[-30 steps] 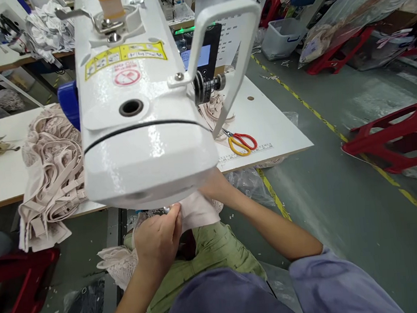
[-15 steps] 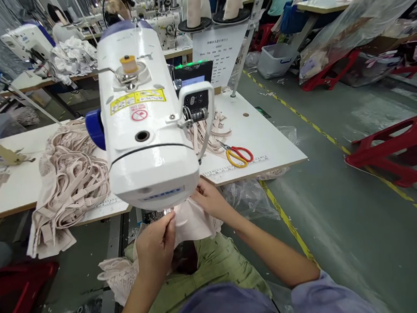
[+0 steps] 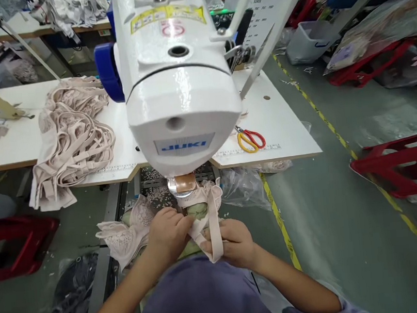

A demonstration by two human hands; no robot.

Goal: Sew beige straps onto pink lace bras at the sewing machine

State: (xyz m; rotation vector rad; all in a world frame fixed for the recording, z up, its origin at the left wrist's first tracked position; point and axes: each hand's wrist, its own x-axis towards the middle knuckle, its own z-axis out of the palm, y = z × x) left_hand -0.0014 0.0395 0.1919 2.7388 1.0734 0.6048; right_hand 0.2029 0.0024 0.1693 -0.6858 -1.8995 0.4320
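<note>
A white sewing machine [image 3: 176,81] fills the middle of the view, its head towards me. Just below its front end a pale pink lace garment [image 3: 127,229] hangs over my lap. My left hand [image 3: 169,233] pinches the garment near its middle, fingers closed on the fabric. My right hand [image 3: 234,242] grips a pink strap [image 3: 215,229] of the same garment, which loops over my fingers. Both hands sit close together in front of the machine's presser foot area [image 3: 185,185].
A heap of pink straps and lace pieces [image 3: 71,134] lies on the white table [image 3: 286,130] to the left. Red and yellow scissors [image 3: 251,139] lie on the right part. Red plastic stools [image 3: 399,164] stand on the floor right and left. A plastic bag [image 3: 244,187] hangs under the table.
The view dropped closer to the machine's front. Both hands have drawn back from under the machine head towards my body, and the right hand now holds a strap.
</note>
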